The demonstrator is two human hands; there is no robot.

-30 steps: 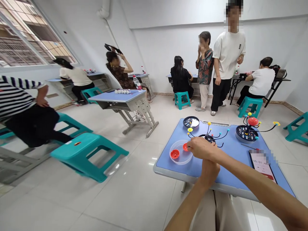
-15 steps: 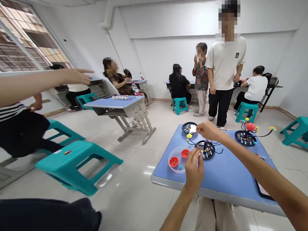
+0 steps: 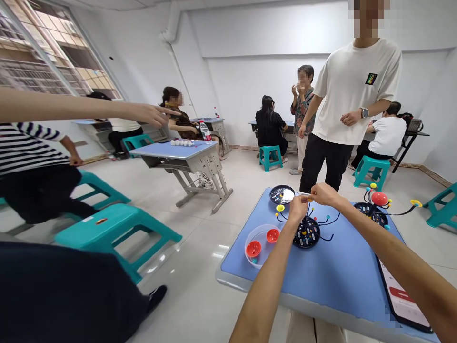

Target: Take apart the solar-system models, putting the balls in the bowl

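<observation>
My left hand (image 3: 299, 208) and my right hand (image 3: 324, 195) meet above a solar system model (image 3: 306, 233), fingertips pinched close together. Between them is a hint of something small and orange, too small to name. The model has a round black base and curved black arms bearing small coloured balls; its upper middle is partly hidden by my hands. Left of it, a clear round tray (image 3: 262, 234) holds two red half-shells (image 3: 253, 248) and a small teal piece. A second model (image 3: 379, 199) with a red ball stands to the right. Behind my left hand lies another black disc (image 3: 282, 195).
A phone (image 3: 403, 295) lies at the right of the blue table (image 3: 339, 276). A person in a white shirt (image 3: 357, 90) stands just beyond it. From the left, another person's arm (image 3: 107, 112) reaches across. Teal stools (image 3: 117, 233) and another desk (image 3: 171, 152) stand to the left.
My left hand has gone up from beside the tray to meet my right hand over the model. The white-shirted person has come closer, and the arm at left reaches further right.
</observation>
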